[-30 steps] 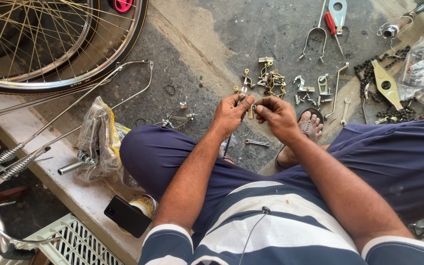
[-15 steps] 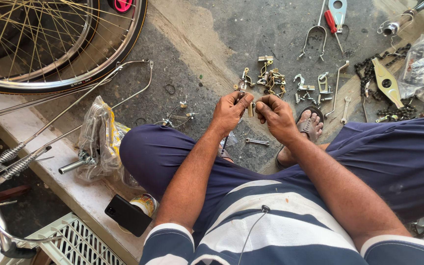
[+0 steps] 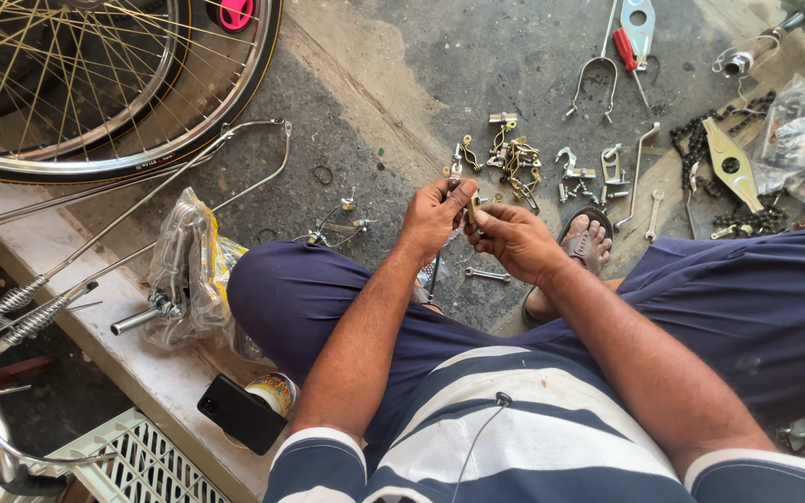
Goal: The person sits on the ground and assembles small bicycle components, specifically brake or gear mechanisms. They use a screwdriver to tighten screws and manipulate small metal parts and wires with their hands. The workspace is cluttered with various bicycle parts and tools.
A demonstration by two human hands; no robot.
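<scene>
Left hand: the left hand [image 3: 432, 216] is up in front of the knees, fingers pinched onto a small brass-coloured metal fitting [image 3: 470, 207].
Right hand: the right hand [image 3: 512, 240] meets it from the other side, thumb and fingertips closed on the same fitting, so both hands are grasping it together.
Fitting: held in the air between the two hands, above the concrete floor [image 3: 393, 84], just short of the scattered hardware.
Hardware pile: a loose heap of brackets and bolts [image 3: 514, 160] lies on the floor right beyond the hands.
Spanner: a small spanner [image 3: 486, 274] lies flat on the floor below the hands, between the legs.
Sandal: a grey sandal [image 3: 587, 237] sits just right of the right hand.
Chain: a bicycle chain [image 3: 701, 140] lies well off to the right, beside a clear plastic bag [image 3: 798, 140].
Wheel: a spoked bicycle wheel [image 3: 104, 84] fills the top left.
Phone: a black phone [image 3: 239, 413] rests on the stone step [image 3: 76, 279] near the left knee.
</scene>
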